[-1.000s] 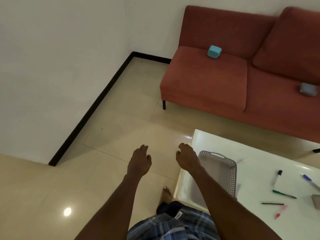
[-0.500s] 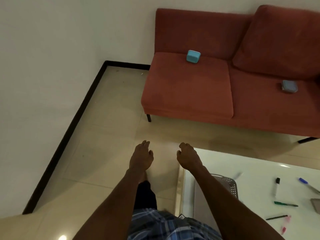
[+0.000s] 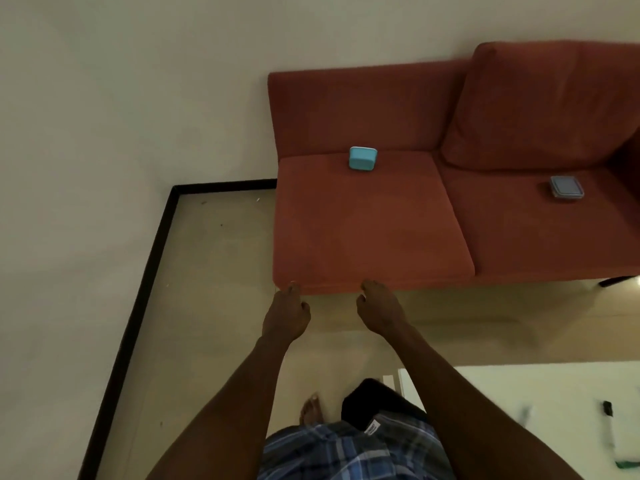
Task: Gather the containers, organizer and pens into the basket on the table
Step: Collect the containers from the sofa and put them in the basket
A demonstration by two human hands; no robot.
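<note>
A small teal container (image 3: 362, 159) stands on the left seat cushion of the red sofa (image 3: 367, 230), near the backrest. A grey lidded container (image 3: 566, 188) lies on the right seat cushion. My left hand (image 3: 286, 313) and my right hand (image 3: 380, 308) are stretched out in front of me, just short of the sofa's front edge, both empty with fingers loosely curled. At the lower right the white table (image 3: 519, 389) shows a corner with a black-capped marker (image 3: 607, 409) and a green pen (image 3: 628, 464) at the frame edge. The basket is out of view.
A white wall with a black skirting board (image 3: 138, 306) runs along the left and behind the sofa. Beige floor tiles lie between me and the sofa. My bare foot (image 3: 311, 412) and checked shorts show below.
The view has swung toward the sofa, which is now much closer. The table and pens have slid to the lower right, and the basket has left the frame. Both hands stay empty.
</note>
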